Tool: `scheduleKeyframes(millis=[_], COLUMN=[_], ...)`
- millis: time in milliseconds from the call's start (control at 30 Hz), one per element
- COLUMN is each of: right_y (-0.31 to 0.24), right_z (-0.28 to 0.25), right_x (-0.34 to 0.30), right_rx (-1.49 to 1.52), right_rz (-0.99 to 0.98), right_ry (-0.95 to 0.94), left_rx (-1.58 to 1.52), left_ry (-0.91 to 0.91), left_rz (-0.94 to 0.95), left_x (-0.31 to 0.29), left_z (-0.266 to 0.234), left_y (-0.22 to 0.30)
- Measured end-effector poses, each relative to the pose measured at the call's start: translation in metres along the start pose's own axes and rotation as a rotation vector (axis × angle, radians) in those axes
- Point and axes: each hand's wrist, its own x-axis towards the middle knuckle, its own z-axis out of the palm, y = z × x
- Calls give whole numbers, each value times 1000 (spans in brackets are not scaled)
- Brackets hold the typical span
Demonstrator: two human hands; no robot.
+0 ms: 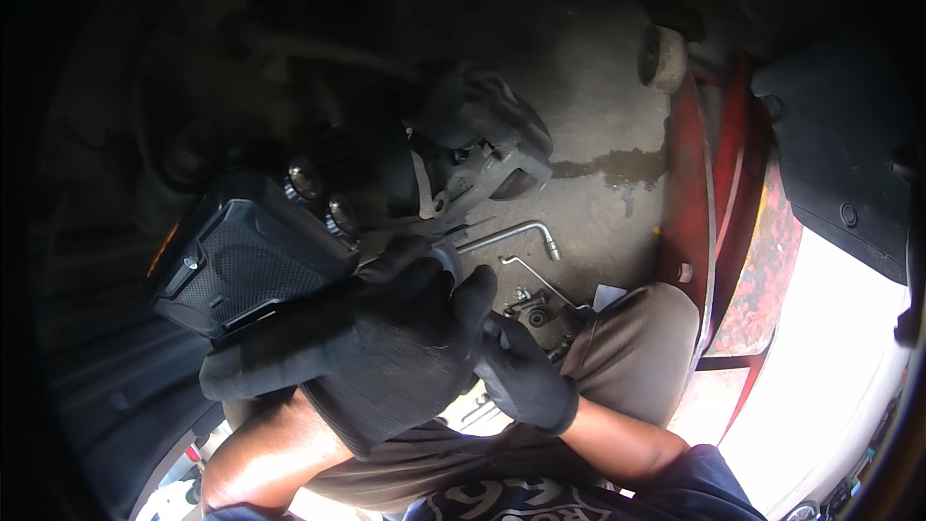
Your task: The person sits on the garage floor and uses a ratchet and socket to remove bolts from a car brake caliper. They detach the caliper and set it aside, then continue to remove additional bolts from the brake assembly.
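Note:
My left hand [410, 347], in a black glove, is closed around a long dark cylindrical thing [256, 367] whose kind I cannot make out. One end sticks out to the left of the glove; a greyish rounded part [446, 257] shows past the fingers. My right hand [526, 376], also gloved in black, is closed close against the left thumb, and what its fingers hold is hidden. Just beyond the hands, an L-shaped socket wrench [506, 234] lies on the concrete. Beside it are a thinner bent metal rod [540, 277] and several small metal parts [536, 316].
A dark vehicle part with a mesh panel [241, 275] stands at the left, with shiny round fittings [336, 217] beside it. A grey cast housing [492, 159] sits ahead. On the right are a red floor jack [690, 183] with a wheel and a dark panel [849, 135]. A wet stain [622, 167] marks the floor.

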Motion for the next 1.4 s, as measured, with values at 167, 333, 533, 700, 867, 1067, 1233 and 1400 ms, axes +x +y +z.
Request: scheduleKeyframes(millis=[167,333,533,700,867,1067,1233,1400], right_y=[3,3,-1,0,2,7,11,13], right_z=[5,10,16,14,15,13,5,0], right_x=[8,8,5,3,5,10,7,12], right_rx=[-179,-444,-183,-188,-364,-704,-538,-588], right_rz=[-135,-328,-70,-74,-160,-637,-358,-472], right_ry=[47,141,116,124,162,241,164,122], left_rx=[-35,-108,-424,-33,144,372,384,266], left_ry=[-10,21,329,263,306,61,-47,-3], left_rz=[-28,-45,-138,-205,-204,149,10,1], left_x=[3,-8,-51,-62,-41,-22,-11,-5], left_z=[-3,-15,-51,-54,-38,-19,4,14], left_y=[3,7,3,1,22,8,8,7])
